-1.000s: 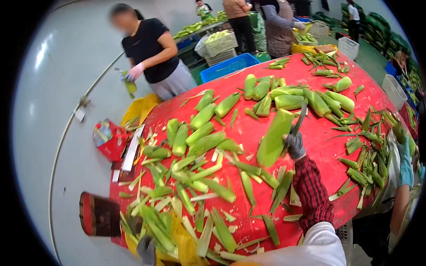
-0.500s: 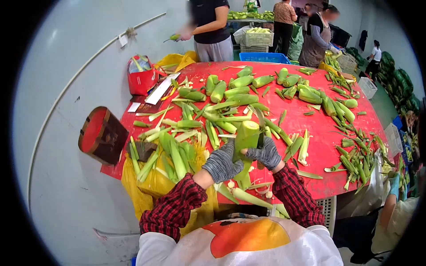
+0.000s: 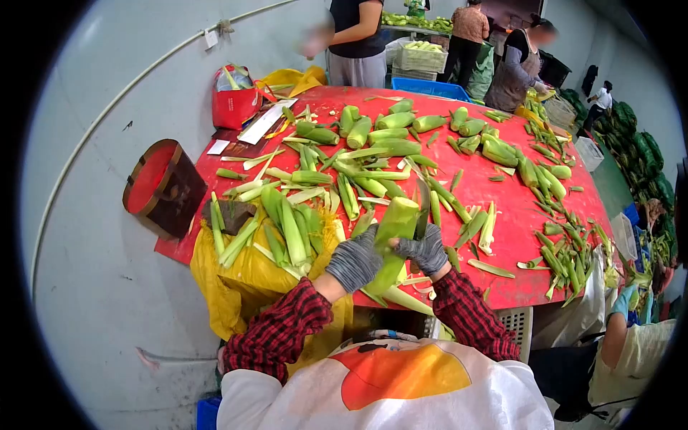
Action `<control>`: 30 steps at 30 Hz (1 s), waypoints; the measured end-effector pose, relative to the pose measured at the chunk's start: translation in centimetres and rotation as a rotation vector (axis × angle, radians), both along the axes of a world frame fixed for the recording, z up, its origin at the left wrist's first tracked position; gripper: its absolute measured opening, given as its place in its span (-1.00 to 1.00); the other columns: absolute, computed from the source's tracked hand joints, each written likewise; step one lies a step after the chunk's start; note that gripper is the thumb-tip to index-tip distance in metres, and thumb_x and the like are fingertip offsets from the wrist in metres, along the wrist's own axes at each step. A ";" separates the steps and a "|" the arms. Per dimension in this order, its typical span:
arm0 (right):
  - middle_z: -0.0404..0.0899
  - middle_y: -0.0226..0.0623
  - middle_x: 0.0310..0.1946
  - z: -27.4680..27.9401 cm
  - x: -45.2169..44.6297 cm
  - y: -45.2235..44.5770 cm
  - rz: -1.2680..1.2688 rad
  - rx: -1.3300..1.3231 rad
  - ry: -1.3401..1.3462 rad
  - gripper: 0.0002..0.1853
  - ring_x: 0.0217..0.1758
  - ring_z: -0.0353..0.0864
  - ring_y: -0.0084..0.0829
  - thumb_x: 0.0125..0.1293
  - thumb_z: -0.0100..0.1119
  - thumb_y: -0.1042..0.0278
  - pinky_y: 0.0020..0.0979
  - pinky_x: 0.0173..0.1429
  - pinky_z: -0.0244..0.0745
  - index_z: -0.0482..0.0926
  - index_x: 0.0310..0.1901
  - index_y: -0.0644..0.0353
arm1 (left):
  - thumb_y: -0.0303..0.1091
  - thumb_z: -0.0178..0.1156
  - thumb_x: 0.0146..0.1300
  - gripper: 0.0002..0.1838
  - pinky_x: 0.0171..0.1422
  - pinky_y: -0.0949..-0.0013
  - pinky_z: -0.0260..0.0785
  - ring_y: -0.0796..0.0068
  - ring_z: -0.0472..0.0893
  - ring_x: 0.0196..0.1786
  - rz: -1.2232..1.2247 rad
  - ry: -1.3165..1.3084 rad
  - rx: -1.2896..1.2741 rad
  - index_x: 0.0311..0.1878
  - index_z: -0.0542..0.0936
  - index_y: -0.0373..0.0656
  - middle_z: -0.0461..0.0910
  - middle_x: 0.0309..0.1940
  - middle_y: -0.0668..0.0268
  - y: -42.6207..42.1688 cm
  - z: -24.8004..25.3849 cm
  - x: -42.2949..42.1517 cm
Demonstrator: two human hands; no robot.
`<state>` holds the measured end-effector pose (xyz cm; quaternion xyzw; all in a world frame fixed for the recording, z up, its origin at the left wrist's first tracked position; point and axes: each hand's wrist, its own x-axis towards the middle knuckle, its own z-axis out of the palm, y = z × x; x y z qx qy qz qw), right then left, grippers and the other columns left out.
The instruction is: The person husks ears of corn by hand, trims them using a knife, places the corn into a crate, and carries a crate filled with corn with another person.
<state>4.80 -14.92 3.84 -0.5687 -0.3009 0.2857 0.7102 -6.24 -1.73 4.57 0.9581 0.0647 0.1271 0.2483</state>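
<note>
My left hand (image 3: 356,259), in a grey knit glove, is closed around a green ear of corn (image 3: 394,231) in its husk. The ear slants upward, its pale cut end facing away from me. My right hand (image 3: 427,251), gloved alike, grips a knife (image 3: 423,204) with the blade pointing up along the ear's right side. Its thumb presses on the ear; the knife's handle is hidden in the fingers. Loose husk leaves (image 3: 290,233) lie left of my hands, and several unpeeled ears (image 3: 390,134) rest beyond them on the red table (image 3: 494,233).
A yellow sack (image 3: 229,297) hangs over the near left edge. A brown bag (image 3: 166,190) and a red bag (image 3: 233,104) stand at left. Husk scraps (image 3: 570,254) heap at right. A blue crate (image 3: 430,88) and co-workers are behind the table; another person's arm (image 3: 615,337) shows at right.
The view has shifted slightly. Both hands still hold the ear and knife, and the husk flap hanging below the ear no longer shows. The co-worker's hand at the back has moved and is blurred.
</note>
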 end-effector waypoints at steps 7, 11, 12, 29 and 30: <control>0.52 -0.34 -0.31 -0.3 1.3 -0.5 0.161 0.160 -0.023 -0.43 -0.32 0.50 -0.55 -0.21 0.41 0.31 -0.51 -0.22 0.45 0.42 -0.12 0.32 | -0.40 0.05 -0.09 -0.55 -0.20 0.24 0.39 0.08 0.52 -0.28 0.069 -0.320 -0.289 -0.04 0.40 -0.31 0.50 -0.32 -0.04 0.2 -1.7 0.3; 0.49 -0.31 -0.20 0.1 1.9 -0.6 0.263 0.181 -0.156 -0.32 -0.17 0.47 -0.50 -0.29 0.44 0.36 -0.46 -0.09 0.41 0.36 -0.05 0.31 | -0.53 0.00 -0.07 -0.62 -0.24 0.41 0.39 0.32 0.54 -0.35 0.198 -0.338 -0.800 -0.08 0.43 -0.29 0.54 -0.36 0.15 -0.1 -2.8 0.9; 0.49 -0.32 -0.22 0.5 1.6 -0.7 0.268 0.209 -0.106 -0.35 -0.21 0.48 -0.52 -0.25 0.42 0.32 -0.48 -0.15 0.43 0.37 -0.05 0.30 | -0.56 -0.03 -0.06 -0.64 -0.27 0.47 0.38 0.42 0.53 -0.37 0.193 -0.308 -1.113 -0.10 0.44 -0.30 0.54 -0.37 0.23 -0.3 -2.6 0.9; 0.44 -0.39 -0.56 -3.1 8.8 0.4 -0.523 0.333 0.239 -0.63 -0.62 0.43 -0.52 -0.05 0.22 0.13 -0.53 -0.61 0.37 0.42 -0.28 0.22 | -0.48 0.06 -0.05 -0.53 -0.20 0.36 0.42 0.19 0.53 -0.26 0.886 -0.642 -1.240 0.02 0.31 -0.28 0.48 -0.23 0.04 13.4 -7.9 -6.0; 0.44 -0.41 -0.59 -2.3 8.3 0.0 -0.473 0.249 0.119 -0.63 -0.61 0.44 -0.51 -0.05 0.22 0.15 -0.53 -0.60 0.38 0.42 -0.28 0.22 | -0.46 0.07 -0.06 -0.48 -0.13 0.33 0.39 0.15 0.50 -0.18 0.890 -0.248 -0.853 0.06 0.27 -0.28 0.44 -0.15 0.01 15.5 -8.0 -7.2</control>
